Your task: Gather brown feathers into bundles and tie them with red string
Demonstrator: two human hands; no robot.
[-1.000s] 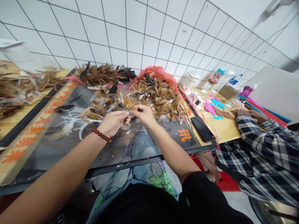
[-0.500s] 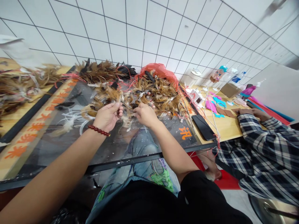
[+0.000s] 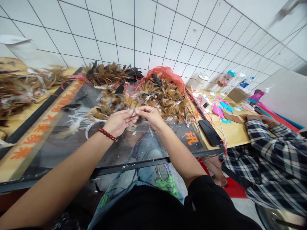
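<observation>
My left hand (image 3: 121, 123), with a red bead bracelet at the wrist, is closed with thumb and forefinger pinched at the base of a brown feather tuft (image 3: 130, 101). Touching it at the fingertips is my right hand (image 3: 151, 116), also pinched; what lies between its fingers is too small to make out. Both hands are above the near side of a dark glass-topped table (image 3: 107, 156). Just behind them lie brown feather bunches (image 3: 165, 95) with pink strings. White string loops and a pale feather (image 3: 73, 127) lie left of my left hand.
A black phone (image 3: 210, 132) and cables lie at the right edge. Farther right, a person in a plaid shirt (image 3: 271, 143) has both hands over brown pieces. Behind the feathers are a red plastic bag (image 3: 165, 75) and a tiled wall. More feathers (image 3: 19, 92) lie far left.
My hands have come together; they were apart above the feathers. My left hand moved right, and a brown tuft now stands up at its fingertips.
</observation>
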